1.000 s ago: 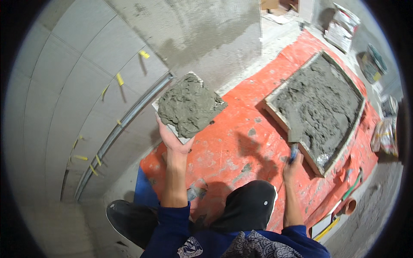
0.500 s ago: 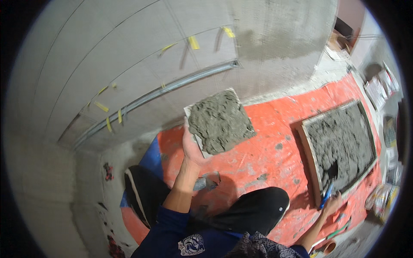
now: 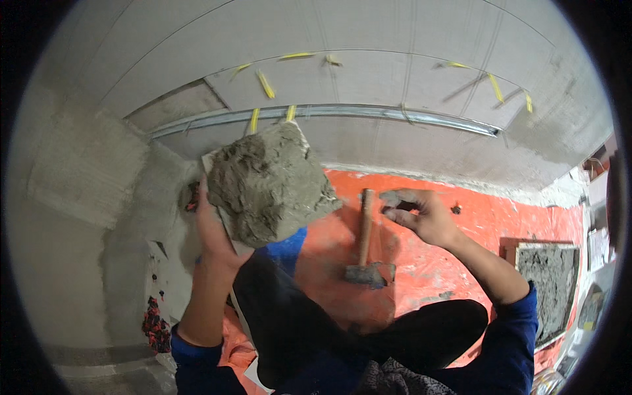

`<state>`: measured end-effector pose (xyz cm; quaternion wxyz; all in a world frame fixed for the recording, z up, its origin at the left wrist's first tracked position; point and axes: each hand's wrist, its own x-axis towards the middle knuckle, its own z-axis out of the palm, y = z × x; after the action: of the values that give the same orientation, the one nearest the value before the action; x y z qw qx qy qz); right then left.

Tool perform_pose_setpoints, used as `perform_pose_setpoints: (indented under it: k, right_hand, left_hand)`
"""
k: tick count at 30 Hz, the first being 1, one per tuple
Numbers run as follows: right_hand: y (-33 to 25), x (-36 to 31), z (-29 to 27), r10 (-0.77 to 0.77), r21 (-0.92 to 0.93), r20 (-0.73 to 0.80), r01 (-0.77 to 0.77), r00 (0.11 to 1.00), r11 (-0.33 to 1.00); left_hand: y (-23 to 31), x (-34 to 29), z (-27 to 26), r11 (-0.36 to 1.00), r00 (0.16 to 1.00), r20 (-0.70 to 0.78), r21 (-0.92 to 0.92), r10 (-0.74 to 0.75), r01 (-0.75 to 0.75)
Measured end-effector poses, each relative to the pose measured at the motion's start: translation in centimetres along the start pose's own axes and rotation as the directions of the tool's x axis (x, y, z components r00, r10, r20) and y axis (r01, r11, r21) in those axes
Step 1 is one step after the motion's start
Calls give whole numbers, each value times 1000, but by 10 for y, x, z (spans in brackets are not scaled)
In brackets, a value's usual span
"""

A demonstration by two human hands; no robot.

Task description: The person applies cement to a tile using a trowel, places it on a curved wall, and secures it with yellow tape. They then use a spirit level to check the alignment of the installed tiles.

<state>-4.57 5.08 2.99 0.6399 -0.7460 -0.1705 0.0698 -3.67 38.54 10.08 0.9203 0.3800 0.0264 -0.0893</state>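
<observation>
My left hand (image 3: 216,230) grips the lower left edge of a pale tile (image 3: 242,248) and holds it up before the wall. A thick, rough heap of wet grey mortar (image 3: 270,184) covers the tile's upper face. My right hand (image 3: 421,216) hovers above the orange sheet, right of the tile. Its thumb and fingers curve apart with nothing between them, and the fingertips look smeared with grey. Just left of that hand, a hammer (image 3: 365,230) with a wooden handle stands or lies on the sheet, its dark head toward my legs.
A tray of grey mortar (image 3: 546,280) sits far right on the orange plastic sheet (image 3: 421,276). Ahead, the wall carries a metal rail (image 3: 342,112), strung lines and several yellow tabs (image 3: 265,85). My bent legs (image 3: 296,316) frame the near side; red-and-black scraps (image 3: 157,326) lie left.
My view has swung left along the wall. My right hand has left the mortar tray and the blue-handled tool and come near the hammer. The tile stays in my left hand.
</observation>
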Motion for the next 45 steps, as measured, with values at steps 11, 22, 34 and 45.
perform_pose_setpoints:
  k: [11,22,34,45]
  right_hand:
    - [10,210,203,153,500,216,-244,964,831]
    - [41,251,272,219,799,-71,-76,973,597]
    - [20,277,334,24,217,-619,141,785,966]
    - [-10,308,361,2,139,-733,148,680,979]
  left_hand:
    - [127,70,-148,971,974,-183,220,130,-89]
    - [133,172,-271,982,992,69,-154,-103,112]
    - [147,212,-344,963,972,163,-181,-170,199]
    - [177,270,-339,881,882,404,-289,-243,375]
